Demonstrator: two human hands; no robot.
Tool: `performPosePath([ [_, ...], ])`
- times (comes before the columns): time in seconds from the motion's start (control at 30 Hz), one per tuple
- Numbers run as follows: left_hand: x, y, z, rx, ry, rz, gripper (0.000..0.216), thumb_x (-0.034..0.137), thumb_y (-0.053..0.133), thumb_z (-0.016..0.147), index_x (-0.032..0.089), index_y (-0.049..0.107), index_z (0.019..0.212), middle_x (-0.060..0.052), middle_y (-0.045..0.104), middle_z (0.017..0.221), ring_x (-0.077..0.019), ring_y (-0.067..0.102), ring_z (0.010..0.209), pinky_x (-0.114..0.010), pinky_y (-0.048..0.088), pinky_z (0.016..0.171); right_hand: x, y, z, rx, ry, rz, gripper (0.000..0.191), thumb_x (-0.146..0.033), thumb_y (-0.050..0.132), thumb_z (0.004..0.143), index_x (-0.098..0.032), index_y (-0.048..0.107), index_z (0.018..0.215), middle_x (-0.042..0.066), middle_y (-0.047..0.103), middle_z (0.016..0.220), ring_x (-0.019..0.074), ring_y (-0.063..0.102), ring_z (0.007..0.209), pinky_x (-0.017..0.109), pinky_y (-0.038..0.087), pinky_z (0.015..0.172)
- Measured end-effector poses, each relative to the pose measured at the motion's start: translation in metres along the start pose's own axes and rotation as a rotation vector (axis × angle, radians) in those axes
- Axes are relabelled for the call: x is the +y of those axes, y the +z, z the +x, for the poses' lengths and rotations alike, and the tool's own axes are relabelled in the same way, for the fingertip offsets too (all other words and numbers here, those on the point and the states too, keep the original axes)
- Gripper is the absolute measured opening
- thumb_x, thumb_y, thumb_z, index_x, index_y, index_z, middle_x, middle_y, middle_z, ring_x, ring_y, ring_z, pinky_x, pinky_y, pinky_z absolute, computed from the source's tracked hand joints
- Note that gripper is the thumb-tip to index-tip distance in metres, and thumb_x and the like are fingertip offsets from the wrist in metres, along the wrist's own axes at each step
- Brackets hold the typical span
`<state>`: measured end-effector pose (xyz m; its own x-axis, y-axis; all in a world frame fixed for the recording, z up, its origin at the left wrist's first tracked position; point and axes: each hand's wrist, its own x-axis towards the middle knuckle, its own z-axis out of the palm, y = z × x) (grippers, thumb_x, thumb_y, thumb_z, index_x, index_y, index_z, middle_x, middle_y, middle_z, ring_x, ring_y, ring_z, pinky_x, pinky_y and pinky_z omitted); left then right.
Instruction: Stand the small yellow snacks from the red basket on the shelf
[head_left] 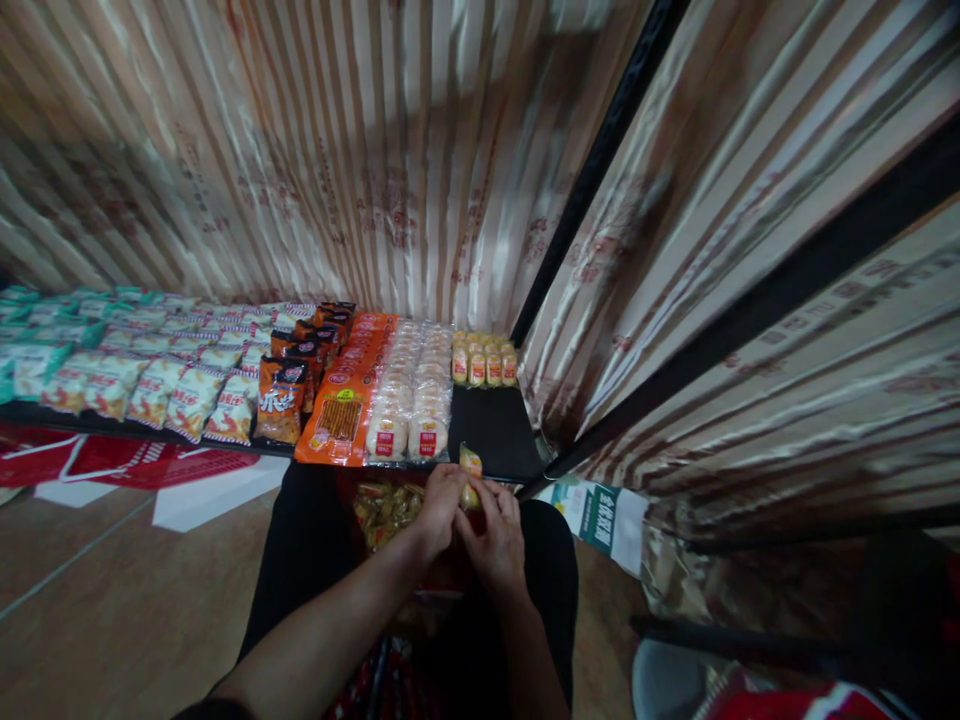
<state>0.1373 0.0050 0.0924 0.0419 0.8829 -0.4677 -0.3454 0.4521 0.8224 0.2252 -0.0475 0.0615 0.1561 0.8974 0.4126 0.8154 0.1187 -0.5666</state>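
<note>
1. Head view: a small yellow wrapped packet (470,462) is held over the person's lap, at the near edge of the black shelf (491,425), toward its right end. Its clear, shiny wrapper has an orange and white patch near the far end; fingers cover part of the middle, and yellow shows again below.
2. The packet's long axis runs roughly near to far, the far tip aimed at the shelf and leaning slightly left.
3. The left hand (441,502) grips the packet from the left with its fingertips; the right hand (495,530) pinches it from the right, fingers bent inward. The hands meet around it.
4. Near and left of it, between the knees, lies a heap of yellow-wrapped packets (386,512).
5. At the shelf's far right corner, similar yellow packets (484,362) stand upright in rows, their red-orange labels facing near.
6. To their left are pale round packs (409,400) with red labels, flat orange packs (337,415), orange and black bags (282,400) with large white characters, then white bags (187,400) and teal bags (34,350).
7. A green and white sheet (604,520) on the right bears white Chinese characters; the packet's own print is too small to read.
</note>
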Motion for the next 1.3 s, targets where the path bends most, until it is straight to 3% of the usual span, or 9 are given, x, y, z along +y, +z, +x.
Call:
performPosePath([
  [0.2,0.006,0.009,0.004,0.031,-0.068,0.064,0.007,0.017,0.057,0.074,0.018,0.051,0.077,0.003,0.054,0.068,-0.0093,0.052,0.063,-0.021,0.042,0.065,0.009,0.004,0.003,0.039,0.044,0.107,0.034,-0.04,0.045,0.088,-0.021,0.063,0.11,0.011,0.062,0.107,0.023,0.056,0.103,0.042,0.046,0.091],
  [0.4,0.003,0.019,0.011,0.059,-0.066,0.105,0.005,0.011,0.051,0.078,0.016,0.051,0.077,0.002,0.054,0.071,-0.0096,0.053,0.065,-0.021,0.043,0.067,0.015,0.005,0.014,0.089,0.24,0.23,0.033,-0.044,0.043,0.085,-0.02,0.066,0.091,0.012,0.064,0.101,0.0221,0.062,0.092,0.038,0.052,0.083],
  [0.53,-0.001,0.025,0.018,0.015,-0.046,0.05,0.005,0.015,0.054,0.078,0.016,0.053,0.082,0.0,0.057,0.073,-0.0107,0.056,0.065,-0.022,0.045,0.066,0.015,0.002,0.022,0.062,0.402,0.307,0.036,-0.046,0.047,0.081,-0.019,0.062,0.099,0.013,0.065,0.102,0.0216,0.066,0.084,0.035,0.055,0.076],
  [0.7,-0.001,0.033,0.026,-0.006,0.011,0.041,0.008,0.013,0.052,0.078,0.015,0.055,0.086,-0.001,0.06,0.075,-0.0107,0.057,0.066,-0.022,0.045,0.068,0.021,-0.001,0.033,-0.005,0.545,0.405,0.048,-0.048,0.05,0.078,-0.018,0.054,0.116,0.012,0.068,0.105,0.0209,0.068,0.089,0.034,0.055,0.081],
  [0.9,0.001,0.042,0.034,-0.024,0.098,0.098,0.012,0.013,0.049,0.076,0.014,0.059,0.083,-0.001,0.061,0.072,-0.0111,0.057,0.065,-0.02,0.045,0.064,0.029,-0.002,0.048,-0.034,0.585,0.507,0.043,-0.045,0.053,0.074,-0.019,0.058,0.107,0.009,0.071,0.099,0.0209,0.069,0.09,0.033,0.055,0.081],
  [1.07,-0.003,0.044,0.046,-0.019,0.205,0.259,0.016,0.014,0.046,0.078,0.014,0.061,0.085,-0.004,0.064,0.081,-0.0129,0.059,0.076,-0.021,0.046,0.071,0.037,0.002,0.059,0.014,0.563,0.526,0.037,-0.042,0.058,0.071,-0.02,0.06,0.1,0.008,0.072,0.092,0.0214,0.069,0.085,0.035,0.056,0.077],
  [1.3,0.005,0.05,0.053,0.007,0.178,0.408,0.021,0.015,0.043,0.083,0.016,0.06,0.094,-0.005,0.068,0.092,-0.0132,0.063,0.084,-0.021,0.048,0.077,0.045,0.01,0.071,0.006,0.538,0.45,0.04,-0.044,0.053,0.073,-0.019,0.057,0.105,0.009,0.07,0.096,0.0206,0.067,0.086,0.035,0.054,0.079],
])
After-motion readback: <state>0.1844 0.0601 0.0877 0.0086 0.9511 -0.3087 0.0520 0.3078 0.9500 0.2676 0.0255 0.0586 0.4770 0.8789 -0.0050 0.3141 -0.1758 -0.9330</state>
